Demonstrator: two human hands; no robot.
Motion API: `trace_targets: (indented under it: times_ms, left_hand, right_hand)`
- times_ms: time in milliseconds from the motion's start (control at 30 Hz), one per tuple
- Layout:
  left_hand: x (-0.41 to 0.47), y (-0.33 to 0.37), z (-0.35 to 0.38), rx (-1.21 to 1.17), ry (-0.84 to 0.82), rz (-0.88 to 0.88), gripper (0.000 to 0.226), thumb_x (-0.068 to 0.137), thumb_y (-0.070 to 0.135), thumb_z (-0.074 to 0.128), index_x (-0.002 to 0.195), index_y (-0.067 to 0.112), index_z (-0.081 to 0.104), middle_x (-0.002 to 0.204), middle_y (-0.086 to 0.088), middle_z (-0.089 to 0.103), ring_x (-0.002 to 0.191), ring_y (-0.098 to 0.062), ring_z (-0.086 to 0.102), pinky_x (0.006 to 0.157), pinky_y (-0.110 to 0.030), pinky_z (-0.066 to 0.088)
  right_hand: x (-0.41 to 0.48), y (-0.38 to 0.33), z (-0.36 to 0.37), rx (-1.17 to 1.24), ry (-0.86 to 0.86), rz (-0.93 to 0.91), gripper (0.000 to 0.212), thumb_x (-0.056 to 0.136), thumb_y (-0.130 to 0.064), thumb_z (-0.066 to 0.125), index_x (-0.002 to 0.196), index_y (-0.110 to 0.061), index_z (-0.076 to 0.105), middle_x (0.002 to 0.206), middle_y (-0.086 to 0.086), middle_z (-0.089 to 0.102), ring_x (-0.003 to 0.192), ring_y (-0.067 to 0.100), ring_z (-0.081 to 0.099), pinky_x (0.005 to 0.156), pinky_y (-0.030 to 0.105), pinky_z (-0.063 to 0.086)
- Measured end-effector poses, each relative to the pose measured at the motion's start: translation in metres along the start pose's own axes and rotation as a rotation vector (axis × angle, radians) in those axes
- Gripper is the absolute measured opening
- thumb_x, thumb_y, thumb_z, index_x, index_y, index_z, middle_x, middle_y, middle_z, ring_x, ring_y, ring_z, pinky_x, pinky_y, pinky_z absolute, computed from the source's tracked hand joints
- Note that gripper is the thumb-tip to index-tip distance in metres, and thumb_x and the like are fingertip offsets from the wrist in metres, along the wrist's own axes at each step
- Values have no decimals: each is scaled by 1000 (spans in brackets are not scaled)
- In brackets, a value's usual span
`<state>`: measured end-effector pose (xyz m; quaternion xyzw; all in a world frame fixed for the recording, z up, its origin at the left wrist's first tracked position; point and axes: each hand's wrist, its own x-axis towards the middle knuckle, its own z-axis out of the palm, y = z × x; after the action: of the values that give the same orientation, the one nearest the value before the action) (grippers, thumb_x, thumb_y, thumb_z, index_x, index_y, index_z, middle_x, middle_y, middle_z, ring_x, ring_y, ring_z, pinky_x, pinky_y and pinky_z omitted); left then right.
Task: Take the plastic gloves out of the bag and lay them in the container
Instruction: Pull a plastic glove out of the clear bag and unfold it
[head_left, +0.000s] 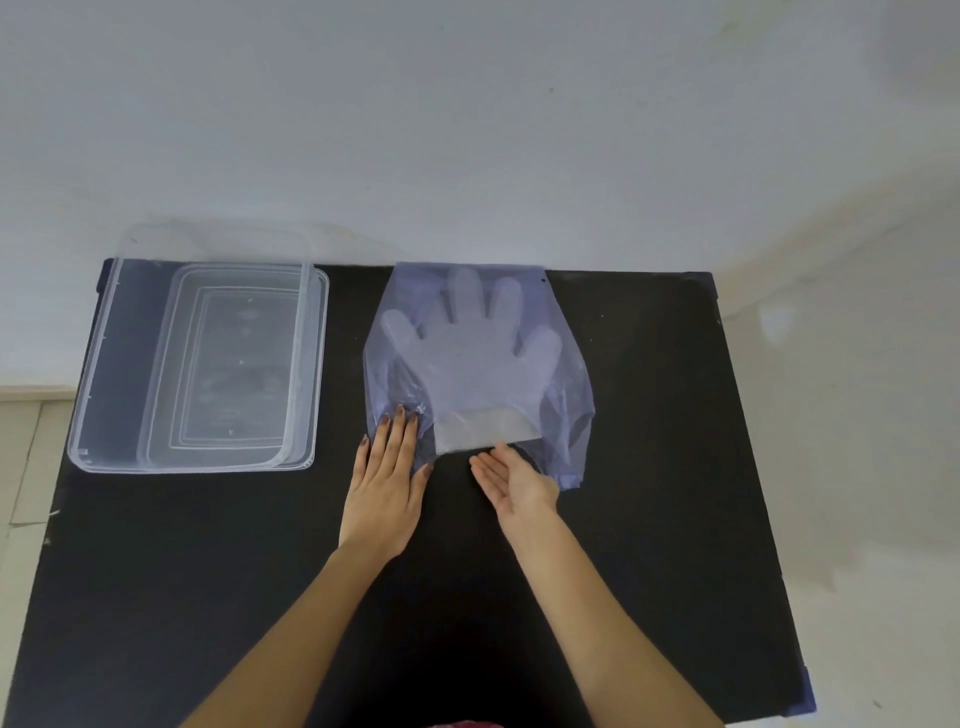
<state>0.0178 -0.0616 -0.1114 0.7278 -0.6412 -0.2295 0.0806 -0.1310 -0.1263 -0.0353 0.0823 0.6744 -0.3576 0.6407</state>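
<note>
A bluish see-through bag (566, 374) lies flat on the black table (649, 467), its mouth facing me. Inside it a stack of clear plastic gloves (478, 358) shows, fingers pointing away, cuff end poking out of the mouth. My left hand (387, 483) lies flat, palm down, fingertips pressing the bag's near left corner. My right hand (511, 480) is open, palm turned up and inward, fingertips just under the gloves' cuff edge; I cannot tell whether it touches. A clear rectangular container (111, 364) stands at the far left.
A clear lid (311, 364) rests tilted in the container against its right rim. A pale wall runs behind the table's far edge. A tiled floor shows at the left. The table's near half is bare black surface.
</note>
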Motion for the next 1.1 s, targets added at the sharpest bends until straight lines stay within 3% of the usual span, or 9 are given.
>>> trace_targets:
  times_ms: [100,233,367,567,767,900,1033,1100]
  left_hand:
    - [1,1,1,-3,1,3,62,99,46,9,153,22,-8,162,6,-12,148,-9,-15,122,-39,0]
    - [0,-1,2,-2,4,5,61,100,44,12,154,22,-6,162,6,-11,148,-10,-13,122,-39,0]
    - [0,-1,2,-5,8,0,61,100,44,12,154,22,-7,162,7,-12,148,-9,-14,122,-39,0]
    - [-1,0,2,8,17,-3,61,100,44,13,154,21,-5,162,6,-10,148,-9,-13,122,-37,-1]
    - [0,0,2,20,9,6,61,100,43,15,154,20,-4,163,4,-8,148,-11,-12,121,-38,-1]
    - [-1,-2,3,28,4,3,62,100,43,14,154,20,-4,163,4,-9,149,-11,-12,121,-38,0]
    - [0,-2,3,53,-5,5,63,101,42,19,154,20,-7,162,3,-11,148,-12,-14,121,-39,0]
    - [0,-1,3,89,0,8,65,100,43,19,154,18,-6,163,2,-9,149,-14,-12,121,-40,0]
  right_hand:
    - [2,1,8,11,-13,9,17,86,-3,70,98,6,64,94,24,71,88,32,72,83,39,58]
    - [-1,-1,14,70,-13,3,8,86,-3,69,90,2,64,87,22,72,81,29,72,80,40,59]
    - [-4,-4,17,106,-47,-9,20,88,-6,67,105,5,64,94,24,72,84,31,73,76,38,60]
    - [-3,-5,20,154,-13,-20,30,90,-5,65,118,5,57,107,26,68,92,34,69,83,42,58]
    - [-6,-2,25,101,2,-122,9,93,-3,60,101,-3,59,115,20,66,108,32,66,92,40,55]
    - [-8,-3,31,97,-2,-116,7,88,-1,66,92,-3,60,99,17,69,99,31,70,89,41,57]
    - [-4,-6,32,76,26,-156,21,85,6,67,105,11,63,96,20,71,86,31,73,72,35,63]
    - [-6,-5,27,77,29,-149,23,84,7,67,106,10,63,96,20,71,86,31,74,74,36,62]
